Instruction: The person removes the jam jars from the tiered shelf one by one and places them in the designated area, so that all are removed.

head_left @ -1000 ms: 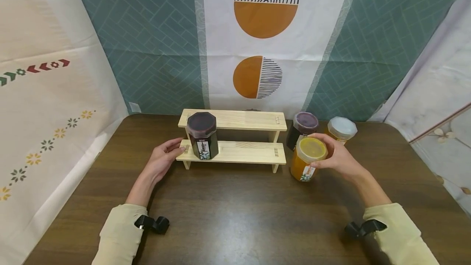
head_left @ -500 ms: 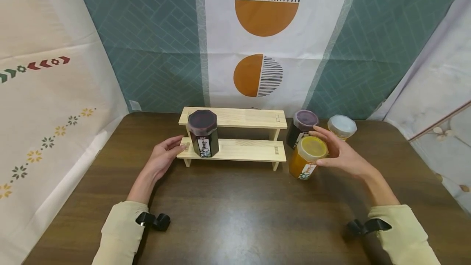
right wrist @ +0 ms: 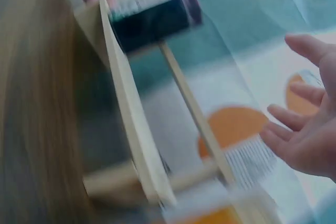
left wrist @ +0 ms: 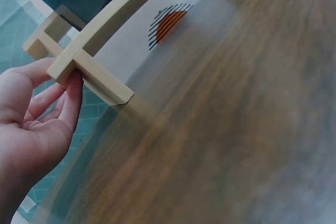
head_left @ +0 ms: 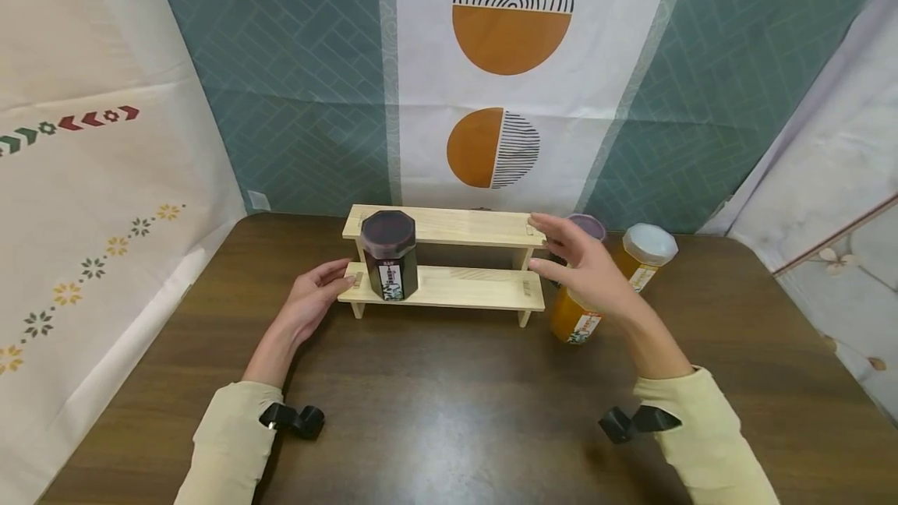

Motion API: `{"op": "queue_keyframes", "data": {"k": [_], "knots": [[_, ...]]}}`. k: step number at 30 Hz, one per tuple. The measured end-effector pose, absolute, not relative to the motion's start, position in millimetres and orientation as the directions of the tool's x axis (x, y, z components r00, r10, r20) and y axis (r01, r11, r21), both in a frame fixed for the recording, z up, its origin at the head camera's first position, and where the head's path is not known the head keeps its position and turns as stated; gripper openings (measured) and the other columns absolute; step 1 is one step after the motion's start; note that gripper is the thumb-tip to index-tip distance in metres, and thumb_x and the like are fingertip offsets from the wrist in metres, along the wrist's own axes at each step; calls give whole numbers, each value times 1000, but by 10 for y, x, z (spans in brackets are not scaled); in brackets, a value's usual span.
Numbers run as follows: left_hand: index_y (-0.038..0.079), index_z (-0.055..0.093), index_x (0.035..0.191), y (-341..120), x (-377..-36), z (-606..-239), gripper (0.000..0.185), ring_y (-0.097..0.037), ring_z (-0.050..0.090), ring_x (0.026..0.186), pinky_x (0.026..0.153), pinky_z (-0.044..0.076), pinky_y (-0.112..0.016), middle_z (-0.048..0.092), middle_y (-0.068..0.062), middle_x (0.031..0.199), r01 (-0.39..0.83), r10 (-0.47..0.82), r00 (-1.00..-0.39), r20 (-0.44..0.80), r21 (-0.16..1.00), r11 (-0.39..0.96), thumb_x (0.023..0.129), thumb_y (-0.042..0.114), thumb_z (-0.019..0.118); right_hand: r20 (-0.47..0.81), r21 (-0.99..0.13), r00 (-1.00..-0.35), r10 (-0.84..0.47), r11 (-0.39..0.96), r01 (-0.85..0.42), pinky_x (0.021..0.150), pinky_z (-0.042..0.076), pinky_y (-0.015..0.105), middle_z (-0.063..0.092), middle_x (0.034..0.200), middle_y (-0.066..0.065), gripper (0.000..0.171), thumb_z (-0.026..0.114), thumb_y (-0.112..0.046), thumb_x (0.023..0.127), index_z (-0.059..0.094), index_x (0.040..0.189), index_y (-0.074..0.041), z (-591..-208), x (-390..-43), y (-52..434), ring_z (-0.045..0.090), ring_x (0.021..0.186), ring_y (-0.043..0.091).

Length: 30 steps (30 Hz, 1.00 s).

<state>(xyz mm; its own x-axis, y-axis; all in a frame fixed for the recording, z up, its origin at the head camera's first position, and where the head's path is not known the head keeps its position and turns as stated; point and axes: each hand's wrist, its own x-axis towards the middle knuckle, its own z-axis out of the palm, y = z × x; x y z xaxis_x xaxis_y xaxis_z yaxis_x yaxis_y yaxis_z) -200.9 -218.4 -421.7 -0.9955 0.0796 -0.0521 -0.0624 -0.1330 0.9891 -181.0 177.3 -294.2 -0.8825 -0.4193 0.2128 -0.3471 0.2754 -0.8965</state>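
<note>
My left hand (head_left: 316, 302) pinches the pale wooden shelf (head_left: 470, 285) beside its upright dark octagonal jar (head_left: 390, 252). My right hand (head_left: 585, 267) is farther; spread, empty.

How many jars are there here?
4: a dark purple-lidded jar on the pale wooden stand's lower shelf; right of it, an orange jar and another purple-lidded jar, partly hidden by the right hand; farther right, a white-lidded orange jar.

Kinda a cloth-walled spot, can't tell if home or studio: dark wood table (head_left: 428, 388), creased teal-and-white hanging (head_left: 302, 115) rising behind its back edge, cream hanging (head_left: 70, 201) with printed flowers (head_left: 68, 293) past the left edge, pale sheet (head_left: 842, 154) with a branch print (head_left: 836, 254) beyond the right edge.
</note>
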Motion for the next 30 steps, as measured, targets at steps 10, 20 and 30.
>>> {"op": "queue_keyframes", "data": {"k": [10,20,30], "knots": [[-9,35,133,-2141,-2025,-4218,52,-11,52,98,82,44,-19,43,-19,122,-69,87,-994,-59,990,-123,88,5,58,150,-971,-889,-432,105,-215,97,35,34,41,135,11,61,67,-18,83,38,137,-14,-3129,-2071,822,40,121,23],[-8,35,133,-2142,-2024,-4229,52,-11,51,99,83,43,-19,41,-20,125,-80,75,-995,-73,992,-102,89,6,57,150,-959,-864,-481,142,-245,94,38,33,43,130,5,75,72,-24,78,32,140,-14,-3209,-2231,208,44,114,16],[-8,34,134,-2187,-2020,-4234,53,-10,50,100,84,42,-18,41,-21,125,-81,66,-995,-75,992,-97,89,7,57,177,-902,-853,-491,267,-340,83,43,28,55,112,-1,69,79,-34,68,49,127,-16,-3222,-2350,104,53,97,13]]}}
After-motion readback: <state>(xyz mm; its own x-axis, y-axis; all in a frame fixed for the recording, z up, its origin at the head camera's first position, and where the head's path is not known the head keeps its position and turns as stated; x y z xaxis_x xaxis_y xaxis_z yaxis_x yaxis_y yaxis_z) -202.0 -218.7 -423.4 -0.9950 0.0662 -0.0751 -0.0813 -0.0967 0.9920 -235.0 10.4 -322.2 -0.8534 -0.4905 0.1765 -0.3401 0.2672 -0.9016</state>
